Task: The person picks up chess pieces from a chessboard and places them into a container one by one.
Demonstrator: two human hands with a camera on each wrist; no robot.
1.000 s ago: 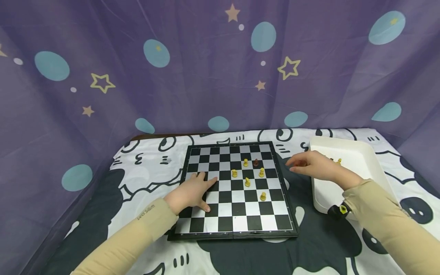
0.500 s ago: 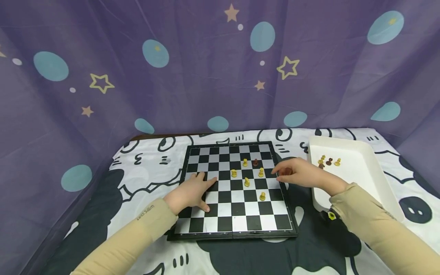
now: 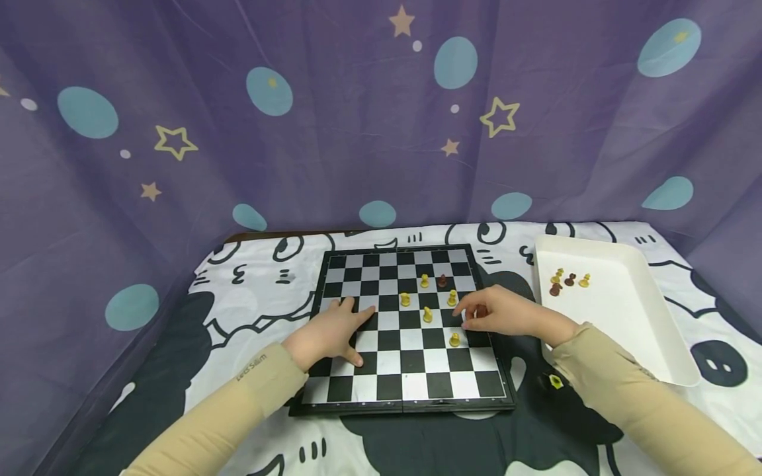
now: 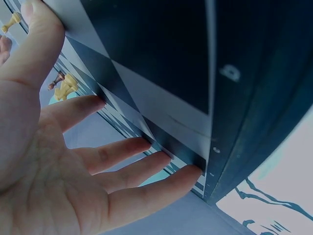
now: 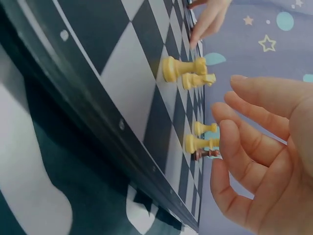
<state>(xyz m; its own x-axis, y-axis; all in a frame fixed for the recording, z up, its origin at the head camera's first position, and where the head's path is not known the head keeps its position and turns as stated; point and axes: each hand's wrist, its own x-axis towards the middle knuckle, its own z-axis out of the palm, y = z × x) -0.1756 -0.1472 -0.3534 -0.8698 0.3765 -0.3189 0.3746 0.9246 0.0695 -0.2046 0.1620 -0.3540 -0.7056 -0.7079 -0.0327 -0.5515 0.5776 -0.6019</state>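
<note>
A black-and-white chessboard carries several yellow chess pieces and one dark brown piece, all upright. My left hand rests on the board's left side with its fingers spread. Over the right side hovers my right hand, fingers loosely bent; the right wrist view shows nothing between thumb and fingers. Close to those fingertips stand a yellow piece and, nearer the front, a yellow rook. A yellow knight is further left. Two more yellow pieces stand behind, one yellow piece left of the other.
To the right of the board sits a white tray with several yellow and brown chess pieces lying in it, among them a brown piece. A patterned cloth covers the table. A purple curtain hangs behind.
My right hand has moved left from beside the tray to above the board's right side, uncovering the pieces in the tray. My left hand and the pieces on the board have stayed put.
</note>
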